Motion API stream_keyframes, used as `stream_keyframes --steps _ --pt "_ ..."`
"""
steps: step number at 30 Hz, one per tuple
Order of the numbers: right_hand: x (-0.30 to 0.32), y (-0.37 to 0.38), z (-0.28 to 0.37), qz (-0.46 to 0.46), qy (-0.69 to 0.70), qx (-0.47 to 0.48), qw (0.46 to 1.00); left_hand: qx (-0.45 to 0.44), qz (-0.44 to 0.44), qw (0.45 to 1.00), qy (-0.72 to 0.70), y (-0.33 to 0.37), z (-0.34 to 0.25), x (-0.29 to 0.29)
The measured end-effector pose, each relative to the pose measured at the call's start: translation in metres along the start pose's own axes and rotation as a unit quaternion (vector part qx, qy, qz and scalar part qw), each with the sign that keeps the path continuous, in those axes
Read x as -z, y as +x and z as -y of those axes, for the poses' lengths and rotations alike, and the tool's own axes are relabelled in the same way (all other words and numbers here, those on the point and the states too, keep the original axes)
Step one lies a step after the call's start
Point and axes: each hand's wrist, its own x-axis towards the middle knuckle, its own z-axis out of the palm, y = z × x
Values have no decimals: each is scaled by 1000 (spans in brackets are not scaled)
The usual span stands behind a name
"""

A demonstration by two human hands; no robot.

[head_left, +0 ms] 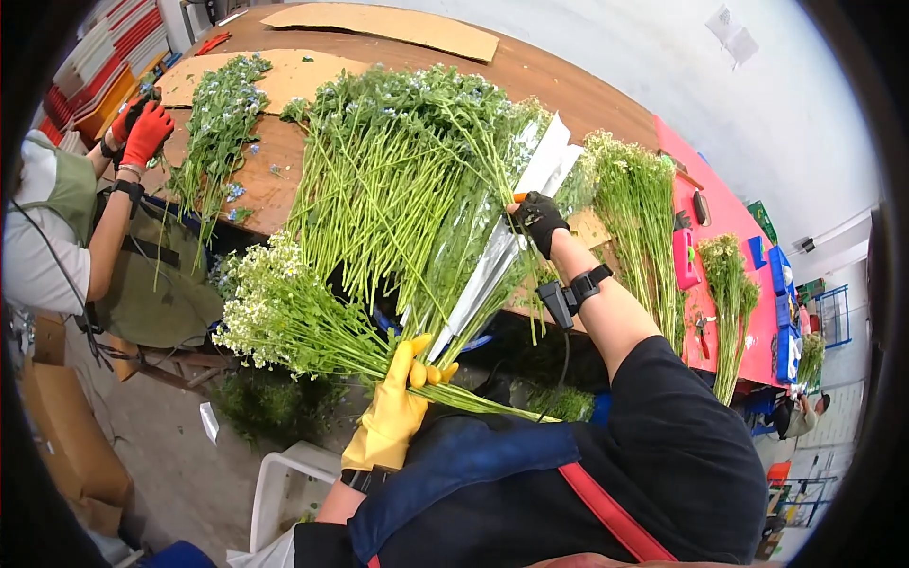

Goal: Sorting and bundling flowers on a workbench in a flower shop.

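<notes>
In a yellow glove, my left hand [396,405] is closed round the stems of a bunch of small white flowers [276,308]. The blossoms point to the left and the stem ends stick out to the right. Farther up, my right hand [540,223], in a black glove, is curled at the table's near side. A small orange object [519,198] pokes out from its fingers; its kind cannot be made out. Under this hand lie white wrapping sleeves [502,256], next to a wide pile of blue-flowered stems [379,180].
Another white-flowered pile [634,199] lies to the right, before a pink tabletop [748,322] with blue bins [784,312]. At the left a co-worker's red-gloved hand [147,135] is near blue flowers [222,123]. Below stand a white plastic chair [270,483] and a cardboard box [71,435].
</notes>
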Motion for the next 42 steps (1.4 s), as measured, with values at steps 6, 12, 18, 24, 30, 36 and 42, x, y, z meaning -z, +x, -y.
stream_keyframes --steps 6,12,18,24,30,36,42 --pt "-1 -12 14 11 -83 52 995 8 5 1000 15 -1 -1 -7" --pt "10 -5 -3 -77 -215 110 967 3 17 999 36 2 -5 -16" --pt "-5 -77 26 -39 -540 101 835 25 3 1000 7 7 -9 -14" --pt "1 -79 -6 -54 -621 188 759 45 8 999 -8 10 -7 -17" --pt "-26 -90 4 -35 -678 193 709 60 21 998 2 17 -6 -20" --pt "11 -69 -29 -151 -422 240 861 78 53 996 2 31 -3 -22" --pt "10 -123 27 -108 -152 227 956 70 73 995 1 41 0 -22"
